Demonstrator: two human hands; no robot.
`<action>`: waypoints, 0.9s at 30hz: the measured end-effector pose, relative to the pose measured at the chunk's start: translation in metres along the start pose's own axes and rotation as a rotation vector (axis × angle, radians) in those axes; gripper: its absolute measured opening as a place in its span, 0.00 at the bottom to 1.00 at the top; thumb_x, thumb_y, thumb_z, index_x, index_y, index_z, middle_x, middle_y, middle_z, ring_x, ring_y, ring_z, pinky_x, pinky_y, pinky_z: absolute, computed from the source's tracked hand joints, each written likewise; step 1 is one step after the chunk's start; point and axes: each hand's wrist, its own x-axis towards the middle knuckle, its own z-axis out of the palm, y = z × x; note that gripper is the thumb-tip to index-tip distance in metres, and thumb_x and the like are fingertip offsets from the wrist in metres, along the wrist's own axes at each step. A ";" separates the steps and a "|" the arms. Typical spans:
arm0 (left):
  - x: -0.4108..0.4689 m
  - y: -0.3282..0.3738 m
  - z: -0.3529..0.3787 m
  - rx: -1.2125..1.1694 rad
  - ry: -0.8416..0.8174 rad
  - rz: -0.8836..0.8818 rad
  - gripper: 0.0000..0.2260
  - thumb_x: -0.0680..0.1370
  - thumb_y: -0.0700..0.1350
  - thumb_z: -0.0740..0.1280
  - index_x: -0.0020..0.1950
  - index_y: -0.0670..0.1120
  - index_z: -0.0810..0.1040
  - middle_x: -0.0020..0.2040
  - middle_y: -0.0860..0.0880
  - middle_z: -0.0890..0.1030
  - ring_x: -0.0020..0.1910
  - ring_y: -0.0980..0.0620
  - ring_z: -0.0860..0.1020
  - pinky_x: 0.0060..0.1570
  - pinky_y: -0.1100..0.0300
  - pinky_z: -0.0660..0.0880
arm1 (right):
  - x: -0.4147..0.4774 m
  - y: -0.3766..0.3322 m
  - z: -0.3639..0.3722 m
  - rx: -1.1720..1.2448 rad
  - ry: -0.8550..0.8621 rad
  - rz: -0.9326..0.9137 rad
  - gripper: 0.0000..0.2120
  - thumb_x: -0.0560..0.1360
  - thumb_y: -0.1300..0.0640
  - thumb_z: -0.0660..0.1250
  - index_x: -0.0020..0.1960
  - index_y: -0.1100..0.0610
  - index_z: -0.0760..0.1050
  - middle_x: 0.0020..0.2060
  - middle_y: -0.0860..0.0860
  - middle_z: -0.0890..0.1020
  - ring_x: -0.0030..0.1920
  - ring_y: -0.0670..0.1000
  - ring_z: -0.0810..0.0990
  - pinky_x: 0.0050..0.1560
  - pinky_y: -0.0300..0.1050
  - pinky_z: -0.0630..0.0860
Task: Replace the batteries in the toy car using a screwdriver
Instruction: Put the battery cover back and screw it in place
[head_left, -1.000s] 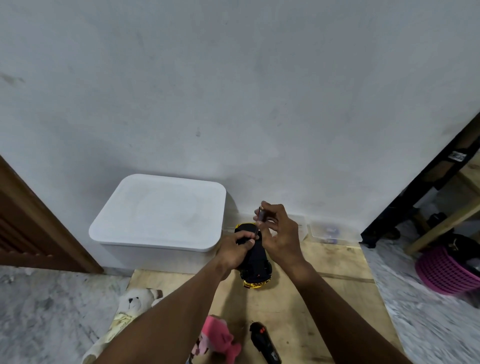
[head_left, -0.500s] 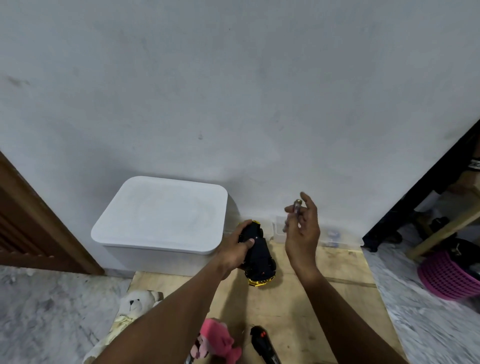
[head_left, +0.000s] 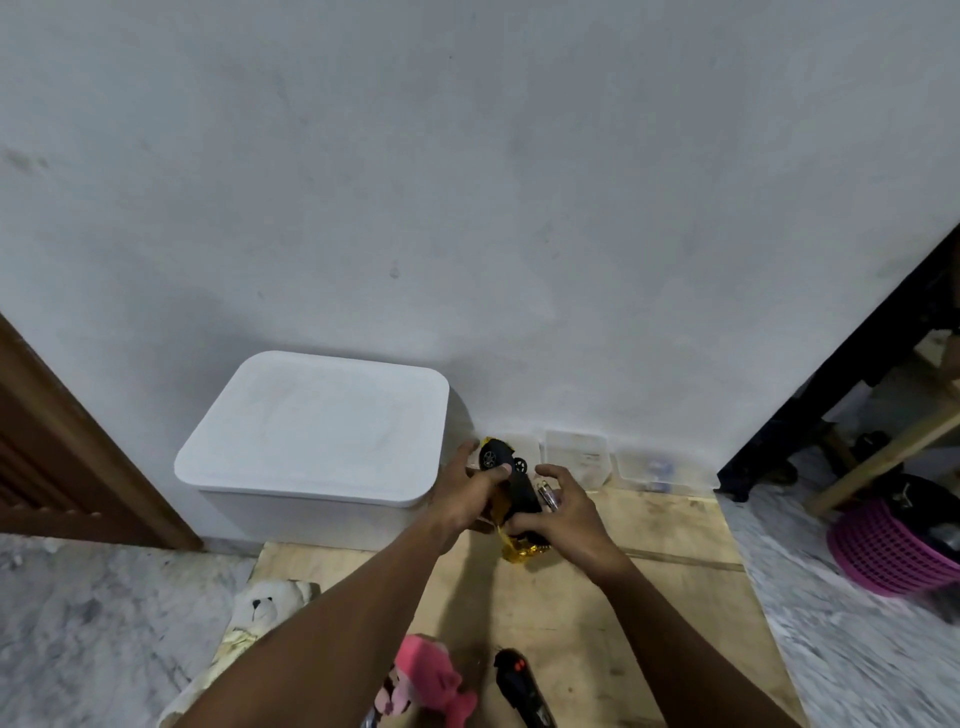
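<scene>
A plain grey-white wall rises behind a plywood board on marble floor, brown door at left.

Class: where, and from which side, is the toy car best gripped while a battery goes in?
Probably around its middle, from the left, as the left hand grips the toy car: the black underside faces the right hand, which pinches the battery, so that face is left free.

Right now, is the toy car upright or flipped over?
Flipped over: the toy car shows its black underside and wheels facing up, yellow body beneath.
</scene>
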 end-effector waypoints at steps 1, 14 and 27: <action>-0.003 0.000 -0.001 -0.006 -0.012 -0.007 0.24 0.76 0.50 0.70 0.71 0.58 0.68 0.55 0.45 0.82 0.46 0.41 0.85 0.41 0.44 0.84 | 0.001 0.001 -0.003 0.086 -0.025 0.037 0.42 0.54 0.52 0.81 0.66 0.45 0.69 0.55 0.52 0.79 0.50 0.49 0.80 0.41 0.39 0.79; -0.002 -0.025 0.008 -0.046 -0.051 -0.105 0.28 0.68 0.41 0.80 0.63 0.57 0.75 0.50 0.47 0.84 0.47 0.46 0.84 0.48 0.48 0.83 | 0.024 0.051 -0.009 0.321 -0.215 0.284 0.28 0.67 0.44 0.77 0.64 0.46 0.72 0.52 0.54 0.82 0.31 0.46 0.69 0.24 0.37 0.60; 0.022 -0.084 0.030 0.770 0.187 -0.202 0.43 0.63 0.63 0.77 0.75 0.57 0.64 0.68 0.49 0.76 0.65 0.46 0.76 0.60 0.55 0.75 | 0.094 0.084 -0.006 -0.146 0.039 -0.036 0.15 0.77 0.60 0.68 0.63 0.56 0.77 0.54 0.55 0.83 0.44 0.51 0.79 0.40 0.40 0.73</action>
